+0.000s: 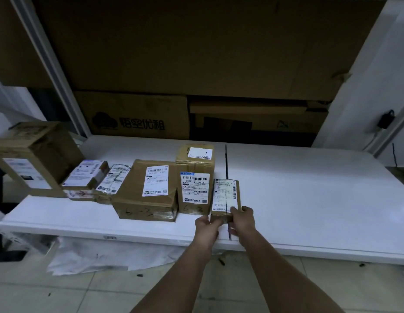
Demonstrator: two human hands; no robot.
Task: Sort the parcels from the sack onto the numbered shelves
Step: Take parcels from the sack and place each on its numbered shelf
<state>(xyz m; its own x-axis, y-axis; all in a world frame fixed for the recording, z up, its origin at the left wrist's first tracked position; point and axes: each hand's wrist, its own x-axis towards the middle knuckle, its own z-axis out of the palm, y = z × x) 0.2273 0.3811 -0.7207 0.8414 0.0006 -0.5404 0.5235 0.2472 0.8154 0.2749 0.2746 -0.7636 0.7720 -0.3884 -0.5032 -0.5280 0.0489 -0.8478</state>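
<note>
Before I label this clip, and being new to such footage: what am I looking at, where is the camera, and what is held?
There is no machine here: a person's two bare arms reach forward. The single picture comes from a camera worn on the head, looking down. A white shelf carries a row of taped brown parcels with printed labels, such as a flat box and a tall box. The left hand and right hand both grip the near end of a small parcel resting at the row's right end.
</note>
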